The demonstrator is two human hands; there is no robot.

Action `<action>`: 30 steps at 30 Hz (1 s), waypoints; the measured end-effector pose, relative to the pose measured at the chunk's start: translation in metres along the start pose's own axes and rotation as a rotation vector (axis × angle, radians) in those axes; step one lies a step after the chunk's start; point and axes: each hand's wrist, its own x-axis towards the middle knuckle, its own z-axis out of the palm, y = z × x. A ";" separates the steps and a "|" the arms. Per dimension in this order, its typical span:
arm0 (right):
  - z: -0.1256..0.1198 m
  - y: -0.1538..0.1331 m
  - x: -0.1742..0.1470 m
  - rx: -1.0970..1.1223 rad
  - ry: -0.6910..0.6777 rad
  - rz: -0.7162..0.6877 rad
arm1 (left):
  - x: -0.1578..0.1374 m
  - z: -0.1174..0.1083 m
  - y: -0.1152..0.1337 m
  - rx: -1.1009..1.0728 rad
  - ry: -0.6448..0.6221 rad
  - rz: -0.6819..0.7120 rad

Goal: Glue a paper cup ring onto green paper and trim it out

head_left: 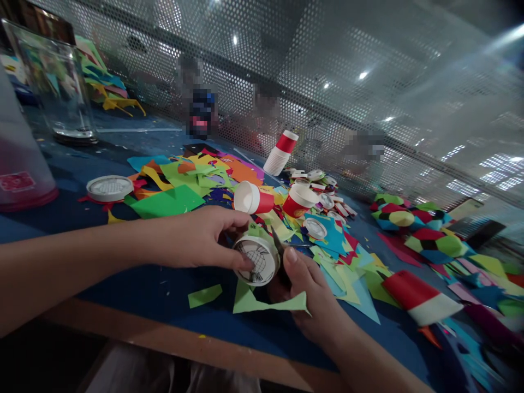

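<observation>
In front of me, my left hand grips a round white paper-cup bottom with a grid pattern and short strokes drawn in black on it. Light green paper sticks out behind its upper edge. My right hand is wrapped around a pair of scissors; the blade points up along the disc's right side, and the handles are mostly hidden. Below the disc, a curved light green paper scrap hangs or lies beside my right hand; I cannot tell which. A smaller green piece lies to its left.
Coloured paper scraps cover the blue table. Red-and-white paper cups and a cup stack stand beyond. A drawn disc lies left, near a glass. Patchwork paper shapes and a cut cup are right.
</observation>
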 end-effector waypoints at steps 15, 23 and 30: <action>-0.003 0.003 0.000 -0.054 0.087 0.047 | -0.001 -0.004 0.003 0.203 0.117 0.100; 0.001 0.000 0.000 -0.027 0.081 0.026 | -0.001 -0.003 0.001 0.184 0.098 0.126; 0.001 0.002 0.001 0.031 0.058 0.007 | -0.003 -0.003 0.004 0.119 0.056 0.040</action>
